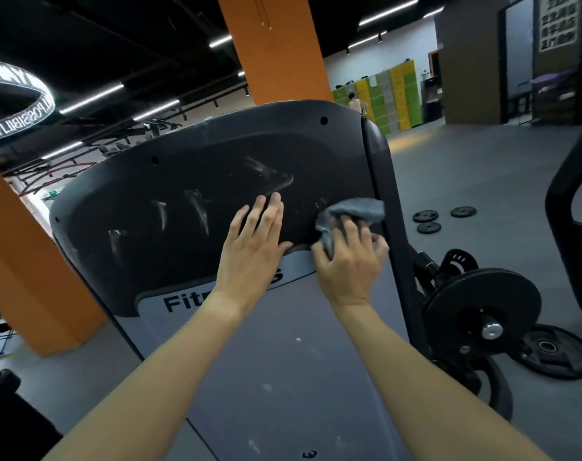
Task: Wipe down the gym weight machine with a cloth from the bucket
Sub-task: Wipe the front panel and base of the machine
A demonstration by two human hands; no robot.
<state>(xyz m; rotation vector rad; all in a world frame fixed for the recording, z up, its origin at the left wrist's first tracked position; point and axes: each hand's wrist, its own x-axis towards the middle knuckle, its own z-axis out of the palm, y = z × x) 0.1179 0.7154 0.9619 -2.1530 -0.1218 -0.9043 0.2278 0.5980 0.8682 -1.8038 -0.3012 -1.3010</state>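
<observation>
The right hand (349,264) grips a crumpled grey cloth (356,211), curled round it. It presses the cloth against the right end of the weight machine's black moulded plastic cover (143,261), just beside the cover's raised side rim. The left hand (253,241) lies flat on the same cover, straight and relaxed, just to the left of the cloth. The cover's long axis runs sideways. The chalky white smears (196,207) on it lie mostly to the left of both hands, with a few just above the left one. The unwiped dirt is therefore on the far side of the bracing hand from the cloth. A leftward sweep would probably need that hand lifted or shifted first. The bucket is not in view.
</observation>
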